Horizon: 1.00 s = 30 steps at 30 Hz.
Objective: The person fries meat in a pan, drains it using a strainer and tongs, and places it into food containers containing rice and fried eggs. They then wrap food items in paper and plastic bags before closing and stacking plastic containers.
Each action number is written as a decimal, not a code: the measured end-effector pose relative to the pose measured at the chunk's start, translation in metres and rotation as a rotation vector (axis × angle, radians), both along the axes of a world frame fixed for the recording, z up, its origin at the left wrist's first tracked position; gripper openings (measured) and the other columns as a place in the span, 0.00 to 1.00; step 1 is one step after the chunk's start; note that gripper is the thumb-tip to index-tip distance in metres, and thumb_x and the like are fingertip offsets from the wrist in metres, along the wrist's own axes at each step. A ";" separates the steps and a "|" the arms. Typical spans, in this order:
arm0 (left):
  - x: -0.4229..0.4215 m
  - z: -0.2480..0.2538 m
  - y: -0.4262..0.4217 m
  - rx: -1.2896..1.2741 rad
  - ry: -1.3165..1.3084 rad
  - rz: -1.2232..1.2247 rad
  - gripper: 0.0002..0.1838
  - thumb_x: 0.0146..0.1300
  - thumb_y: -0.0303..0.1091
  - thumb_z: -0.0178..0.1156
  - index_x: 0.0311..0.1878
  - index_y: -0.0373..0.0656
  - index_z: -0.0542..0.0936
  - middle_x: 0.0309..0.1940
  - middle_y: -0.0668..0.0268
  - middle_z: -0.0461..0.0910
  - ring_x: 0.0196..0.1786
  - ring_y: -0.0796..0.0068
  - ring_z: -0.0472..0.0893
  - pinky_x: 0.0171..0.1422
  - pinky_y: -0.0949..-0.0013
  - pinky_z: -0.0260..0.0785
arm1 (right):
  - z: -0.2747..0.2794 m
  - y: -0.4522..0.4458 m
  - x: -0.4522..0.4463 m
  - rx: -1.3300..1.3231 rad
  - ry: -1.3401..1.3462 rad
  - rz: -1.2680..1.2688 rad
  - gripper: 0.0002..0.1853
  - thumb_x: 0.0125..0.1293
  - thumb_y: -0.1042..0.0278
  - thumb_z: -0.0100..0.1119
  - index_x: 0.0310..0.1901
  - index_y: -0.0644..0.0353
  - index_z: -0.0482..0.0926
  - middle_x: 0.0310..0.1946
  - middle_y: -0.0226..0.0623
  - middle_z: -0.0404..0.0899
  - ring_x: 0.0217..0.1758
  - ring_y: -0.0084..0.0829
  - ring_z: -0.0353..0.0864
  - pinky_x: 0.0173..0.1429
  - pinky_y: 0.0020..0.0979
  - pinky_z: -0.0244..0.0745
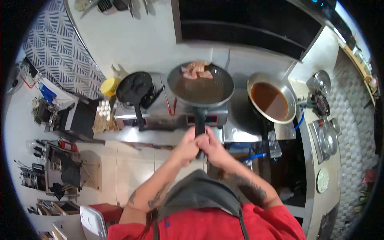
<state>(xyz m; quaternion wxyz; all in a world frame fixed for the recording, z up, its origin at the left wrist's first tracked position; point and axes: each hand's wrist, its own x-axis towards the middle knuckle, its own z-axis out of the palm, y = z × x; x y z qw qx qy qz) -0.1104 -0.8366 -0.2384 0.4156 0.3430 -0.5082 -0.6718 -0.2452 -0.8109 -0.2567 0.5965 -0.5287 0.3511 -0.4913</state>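
At our far left, white eggs sit near a yellow tub, and just right of them a black pan with round hollows rests on the stove, its grip pointing toward us. Beside it we see red-handled tongs lying on the steel. In the middle, our left hand is wrapped around the black handle of a wide frying pan; the pan is over the stove, with pink meat pieces bunched at its far side, though we cannot tell whether its base touches the burner. Our right hand closes on the same handle from the other side, against the left. Further right, we have a steel pan holding reddish-brown liquid, then a round lid.
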 end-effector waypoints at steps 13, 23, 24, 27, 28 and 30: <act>-0.035 -0.038 -0.001 -0.516 -0.309 -0.065 0.33 0.60 0.33 0.67 0.66 0.35 0.65 0.51 0.57 0.76 0.57 0.65 0.74 0.65 0.61 0.65 | -0.009 -0.034 -0.046 0.510 -0.345 -0.033 0.13 0.73 0.64 0.55 0.56 0.57 0.74 0.50 0.36 0.81 0.48 0.27 0.81 0.52 0.29 0.75; 0.067 -0.113 -0.172 -0.279 -0.895 0.357 0.16 0.61 0.39 0.66 0.44 0.36 0.80 0.32 0.57 0.83 0.37 0.60 0.83 0.48 0.62 0.75 | 0.030 -0.017 -0.075 0.677 -0.416 -0.170 0.09 0.75 0.61 0.53 0.43 0.55 0.67 0.24 0.24 0.65 0.17 0.20 0.65 0.20 0.25 0.64; 0.070 -0.122 -0.193 -0.348 -1.026 0.503 0.16 0.59 0.38 0.66 0.45 0.37 0.78 0.36 0.54 0.82 0.42 0.55 0.82 0.49 0.58 0.74 | 0.028 -0.027 -0.072 0.665 -0.370 -0.160 0.09 0.75 0.61 0.53 0.44 0.55 0.67 0.24 0.24 0.65 0.18 0.19 0.65 0.20 0.25 0.63; 0.068 -0.135 -0.232 -0.356 -1.277 0.692 0.33 0.53 0.45 0.70 0.57 0.36 0.70 0.52 0.48 0.73 0.58 0.49 0.75 0.59 0.52 0.71 | 0.048 -0.048 -0.072 0.631 -0.371 -0.178 0.09 0.75 0.61 0.53 0.45 0.56 0.68 0.24 0.22 0.64 0.19 0.16 0.61 0.20 0.23 0.60; 0.065 -0.131 -0.234 -0.319 -1.332 0.652 0.36 0.52 0.47 0.71 0.58 0.36 0.69 0.54 0.48 0.72 0.59 0.48 0.74 0.59 0.51 0.71 | 0.064 -0.039 -0.076 0.635 -0.330 -0.212 0.09 0.75 0.61 0.53 0.47 0.57 0.69 0.24 0.22 0.64 0.19 0.16 0.62 0.19 0.23 0.60; 0.070 -0.157 -0.242 -0.324 -1.381 0.579 0.45 0.48 0.55 0.73 0.61 0.33 0.66 0.57 0.47 0.69 0.63 0.46 0.71 0.63 0.51 0.68 | 0.086 -0.007 -0.084 0.647 -0.280 -0.291 0.11 0.74 0.63 0.52 0.51 0.58 0.70 0.24 0.22 0.63 0.17 0.16 0.62 0.18 0.23 0.61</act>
